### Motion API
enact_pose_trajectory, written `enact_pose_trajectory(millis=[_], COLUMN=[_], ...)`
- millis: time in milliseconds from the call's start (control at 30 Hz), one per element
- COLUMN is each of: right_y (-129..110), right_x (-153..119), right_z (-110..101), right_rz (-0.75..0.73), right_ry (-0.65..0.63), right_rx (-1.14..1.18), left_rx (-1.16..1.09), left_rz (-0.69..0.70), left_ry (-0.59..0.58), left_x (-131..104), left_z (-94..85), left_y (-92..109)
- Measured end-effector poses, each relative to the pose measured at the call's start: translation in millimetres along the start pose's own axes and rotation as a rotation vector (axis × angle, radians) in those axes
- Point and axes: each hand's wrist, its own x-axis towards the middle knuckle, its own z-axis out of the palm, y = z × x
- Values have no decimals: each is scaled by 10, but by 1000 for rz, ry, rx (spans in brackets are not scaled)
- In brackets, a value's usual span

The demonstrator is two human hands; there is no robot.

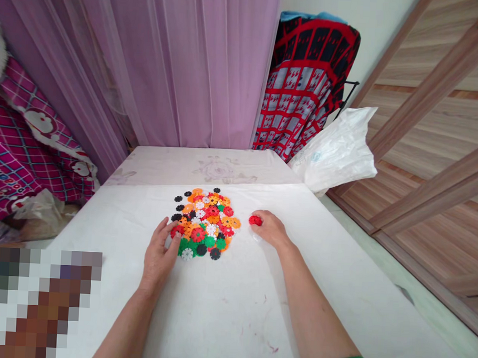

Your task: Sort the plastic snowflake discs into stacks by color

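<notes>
A pile of notched plastic discs in red, orange, green, white and black lies on the white-covered table. My left hand is at the pile's left edge, thumb and fingers apart, with its fingertips at a red disc. To the right of the pile, my right hand is closed on red discs, held between thumb and fingers just above or on the cloth. How many red discs it holds cannot be made out.
A floral cloth covers the table's far end. Behind it hangs a purple curtain. A white plastic bag stands at the far right corner, and wooden doors are further right. Checked fabric hangs at the left.
</notes>
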Motion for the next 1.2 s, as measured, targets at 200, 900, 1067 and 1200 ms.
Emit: enact_pose_trajectory(millis=[200, 900, 1067, 1200], right_y=[-196, -318, 262, 449], right_x=[-24, 24, 19, -48], right_z=[-99, -73, -347, -351], right_rz=[-72, -104, 166, 189], right_ry=[55, 103, 196, 76], right_rx=[1, -15, -126, -219], left_rx=[14, 16, 34, 55], left_rz=[2, 27, 27, 44], left_ry=[-3, 4, -4, 8], left_x=[0, 7, 5, 9], left_z=[-7, 2, 4, 8], left_y=[28, -20, -34, -59])
